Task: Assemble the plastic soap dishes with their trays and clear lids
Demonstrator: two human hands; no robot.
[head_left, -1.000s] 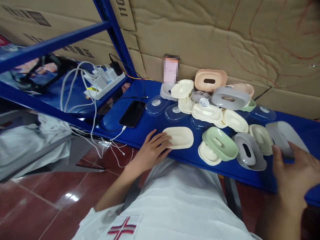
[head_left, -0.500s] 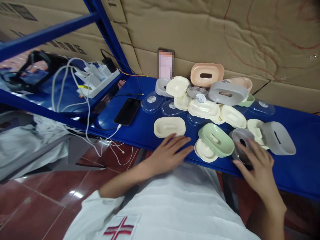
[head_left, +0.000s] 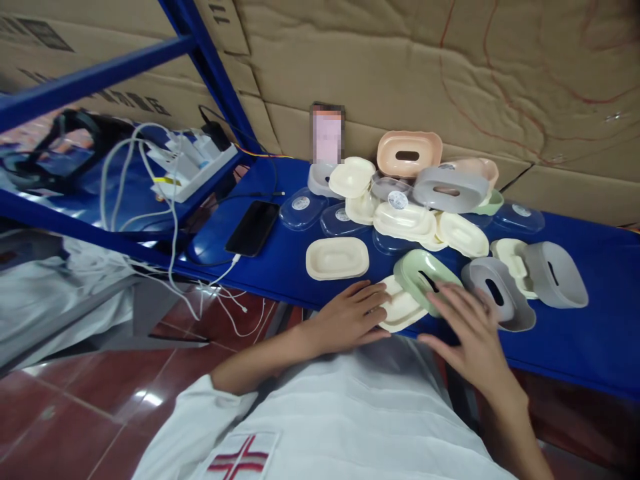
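Observation:
Fingers stretched, my left hand [head_left: 353, 317] lies at the blue shelf's front edge, its fingertips at the left side of a cream oval plastic tray [head_left: 403, 312]. Partly on top of that tray rests a light green oval plastic case [head_left: 425, 270] with a slot in its bottom. My right hand [head_left: 470, 333] is open over the case's right end, fingers spread; whether they touch it I cannot tell. To its right lie a grey slotted case [head_left: 493, 283], another cream tray [head_left: 515, 263] and a larger grey case [head_left: 557, 273]. A separate cream tray [head_left: 337, 259] lies beyond my left hand.
Behind is a pile of cream trays [head_left: 405, 220], clear lids [head_left: 303, 208], a grey case [head_left: 447, 190] and a peach case [head_left: 410, 153] leaning on the cardboard [head_left: 320, 60]. A plugged-in phone [head_left: 253, 228], another phone [head_left: 327, 133] and a power strip [head_left: 200, 173] are at left.
My right hand has moved left from the grey case to the green one. My left hand has shifted right to the cream tray. The grey case's position has changed slightly, and the tray shows more.

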